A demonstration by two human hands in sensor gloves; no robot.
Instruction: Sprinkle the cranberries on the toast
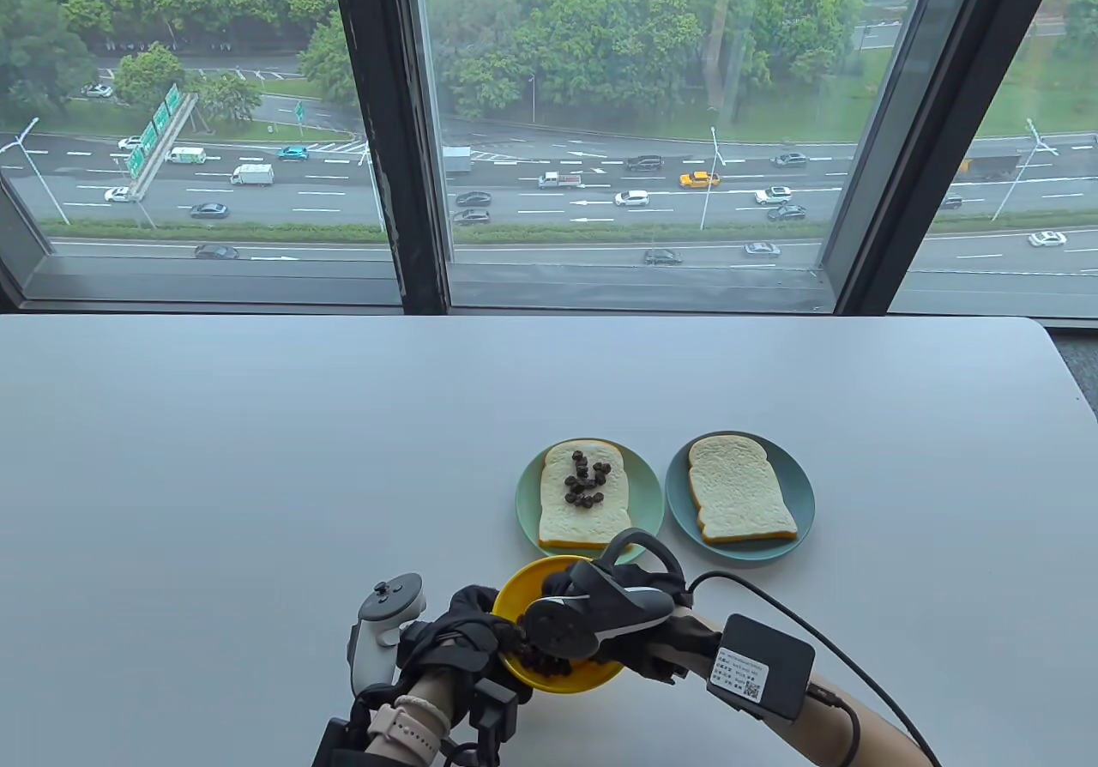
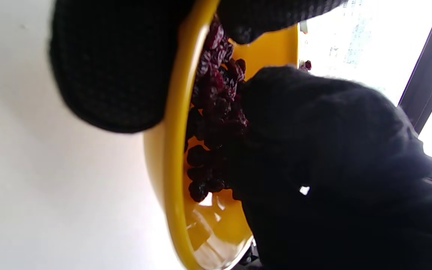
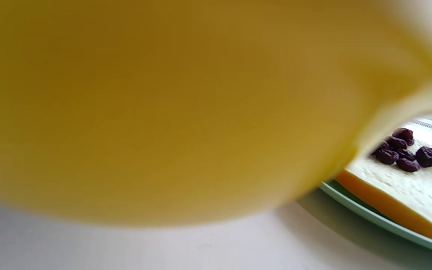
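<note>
A yellow bowl (image 1: 532,582) of dark cranberries (image 1: 545,662) stands at the table's near edge. My left hand (image 1: 467,630) grips its left rim; in the left wrist view the gloved fingers (image 2: 107,67) wrap over the rim (image 2: 171,157). My right hand (image 1: 564,587) reaches into the bowl under its tracker, and its fingers (image 2: 313,131) are buried in the cranberries (image 2: 216,108), so the pinch is hidden. Behind the bowl, a toast (image 1: 586,497) topped with cranberries (image 1: 585,484) lies on a green plate (image 1: 527,501). A plain toast (image 1: 739,501) lies on a blue plate (image 1: 802,484).
The right wrist view is mostly filled by the bowl's blurred outer wall (image 3: 163,105), with the topped toast (image 3: 407,187) and green plate (image 3: 369,217) at its right. A cabled box (image 1: 763,664) sits on my right forearm. Windows stand behind the table's far edge.
</note>
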